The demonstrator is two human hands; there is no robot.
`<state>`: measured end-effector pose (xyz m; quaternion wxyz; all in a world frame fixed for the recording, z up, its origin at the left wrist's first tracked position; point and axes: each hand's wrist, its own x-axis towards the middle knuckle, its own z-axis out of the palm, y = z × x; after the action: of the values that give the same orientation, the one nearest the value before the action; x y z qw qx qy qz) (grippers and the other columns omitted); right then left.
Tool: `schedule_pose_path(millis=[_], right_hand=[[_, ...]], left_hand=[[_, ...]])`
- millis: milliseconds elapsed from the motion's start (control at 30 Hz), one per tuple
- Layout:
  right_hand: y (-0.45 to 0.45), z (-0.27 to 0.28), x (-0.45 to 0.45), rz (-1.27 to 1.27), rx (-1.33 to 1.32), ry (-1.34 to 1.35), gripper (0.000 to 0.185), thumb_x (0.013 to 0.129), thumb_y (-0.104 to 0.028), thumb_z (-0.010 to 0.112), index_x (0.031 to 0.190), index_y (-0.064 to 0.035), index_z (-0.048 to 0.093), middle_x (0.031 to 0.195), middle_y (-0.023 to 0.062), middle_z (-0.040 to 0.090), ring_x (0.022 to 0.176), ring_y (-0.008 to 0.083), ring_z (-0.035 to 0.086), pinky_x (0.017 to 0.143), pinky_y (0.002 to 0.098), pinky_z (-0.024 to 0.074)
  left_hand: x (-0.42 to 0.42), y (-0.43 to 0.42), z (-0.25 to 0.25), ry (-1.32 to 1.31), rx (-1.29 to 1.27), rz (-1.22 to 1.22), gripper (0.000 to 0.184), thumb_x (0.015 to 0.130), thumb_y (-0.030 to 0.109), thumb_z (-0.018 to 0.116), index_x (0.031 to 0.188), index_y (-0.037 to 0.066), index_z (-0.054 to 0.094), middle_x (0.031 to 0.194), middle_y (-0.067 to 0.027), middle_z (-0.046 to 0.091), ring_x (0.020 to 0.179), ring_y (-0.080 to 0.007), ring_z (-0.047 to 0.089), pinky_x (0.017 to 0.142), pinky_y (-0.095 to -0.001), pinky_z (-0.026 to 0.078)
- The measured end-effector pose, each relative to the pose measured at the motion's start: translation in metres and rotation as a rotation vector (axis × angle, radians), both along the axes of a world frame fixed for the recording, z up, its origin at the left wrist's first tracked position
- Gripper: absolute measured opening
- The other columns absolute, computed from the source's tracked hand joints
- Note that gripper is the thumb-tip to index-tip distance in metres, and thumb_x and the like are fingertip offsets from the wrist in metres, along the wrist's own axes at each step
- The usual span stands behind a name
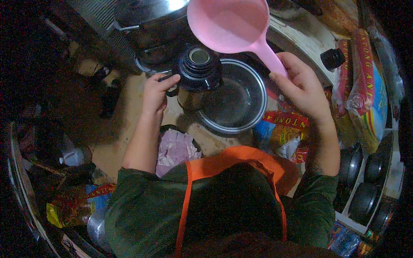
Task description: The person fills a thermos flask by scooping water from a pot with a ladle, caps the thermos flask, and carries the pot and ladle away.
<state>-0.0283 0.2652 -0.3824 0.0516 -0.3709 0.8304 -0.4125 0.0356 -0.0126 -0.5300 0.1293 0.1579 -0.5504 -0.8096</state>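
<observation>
My left hand [156, 91] is closed on the handle of a thermos flask [198, 71]. The flask has a black top with a round uncapped mouth facing up. Gripped by its handle in my right hand [303, 85] is a pink dipper [234, 23], held up at the top of the view beyond the flask. A wide metal basin [261, 101] sits below both, partly hidden behind the flask. Whether the dipper holds any liquid I cannot tell. Off to the right, a black cap [332, 59] rests on a pale ledge.
A large metal pot [150, 30] stands at the back left. Printed bags [365, 94] stand on the right, and another [282, 129] lies beside the basin. Dark round pans [363, 202] line the lower right. A patterned cloth [176, 148] is near my left forearm.
</observation>
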Motion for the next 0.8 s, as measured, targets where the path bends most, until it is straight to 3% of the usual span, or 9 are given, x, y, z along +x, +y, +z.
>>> schedule_pose_path(millis=[167,567,633,800], right_hand=[[-0.003,0.001,0.0,0.003,0.008,0.086,0.026,0.072,-0.016,0.052,0.092,0.0004,0.048,0.072,0.0138,0.054,0.065,0.0227,0.054,0.06,0.0312,0.0423],[-0.002,0.005,0.002,-0.044,0.065,0.127,0.024,0.073,-0.017,0.051,0.09,0.0,0.048,0.069,0.0156,0.054,0.063,0.0274,0.055,0.056,0.0342,0.0425],[-0.003,0.008,0.005,-0.042,0.077,0.128,0.024,0.073,-0.017,0.051,0.09,-0.0001,0.048,0.068,0.0158,0.053,0.062,0.0279,0.055,0.056,0.0345,0.0424],[-0.004,0.012,0.01,-0.081,0.159,0.112,0.023,0.073,-0.016,0.051,0.089,-0.0005,0.048,0.065,0.0156,0.053,0.059,0.0289,0.055,0.054,0.0354,0.042]], left_hand=[[0.0,0.0,-0.002,-0.001,-0.01,-0.004,0.022,0.061,0.007,0.069,0.079,0.0,0.058,0.072,-0.0025,0.058,0.061,-0.0095,0.05,0.059,-0.022,0.038],[0.0,0.002,-0.003,0.028,0.019,-0.003,0.02,0.063,0.005,0.067,0.081,0.0,0.059,0.075,-0.0025,0.058,0.065,-0.0098,0.051,0.061,-0.0225,0.038],[-0.001,0.001,-0.006,0.037,-0.035,0.006,0.013,0.067,0.007,0.064,0.075,0.002,0.056,0.073,-0.0039,0.057,0.061,-0.013,0.054,0.055,-0.0233,0.043],[0.0,0.003,-0.004,0.019,0.042,0.022,0.02,0.062,0.006,0.068,0.078,0.0,0.058,0.072,-0.0022,0.058,0.06,-0.0097,0.05,0.057,-0.0216,0.038]])
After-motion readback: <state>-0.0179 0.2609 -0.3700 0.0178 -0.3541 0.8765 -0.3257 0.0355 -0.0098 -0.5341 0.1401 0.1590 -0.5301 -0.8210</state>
